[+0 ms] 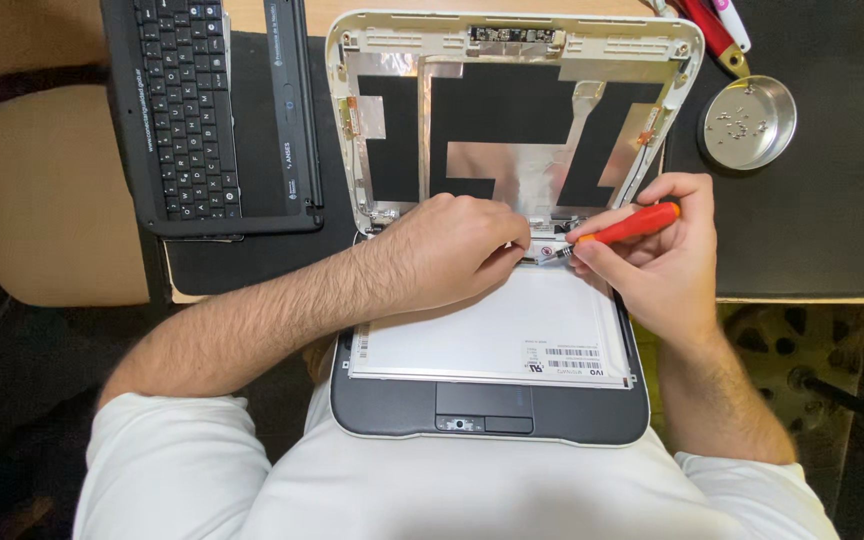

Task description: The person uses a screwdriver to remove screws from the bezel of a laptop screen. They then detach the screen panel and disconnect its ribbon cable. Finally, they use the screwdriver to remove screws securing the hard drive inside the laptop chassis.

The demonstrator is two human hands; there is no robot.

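You had the laptop [492, 410] half on your lap, half on the desk [802, 240], lid shell [512, 130] open and stripped, loose panel [482, 335] lying face down over the base. Right hand [657, 265] was clamped on the red screwdriver [627, 226], tip down at the hinge strip between shell and panel. Left hand [452, 250] was curled closed, pressing at the same strip, fingertips hidden, so whether it pinched anything I can't tell. Hands nearly touched. Best bet: keep the driver square in the screw, steady the panel so it didn't slide. Screw dish [747, 122] sat well off right, behind your right hand. Spare keyboard [207, 110] lay left, clear. Your left knuckles blocked view of the screw.
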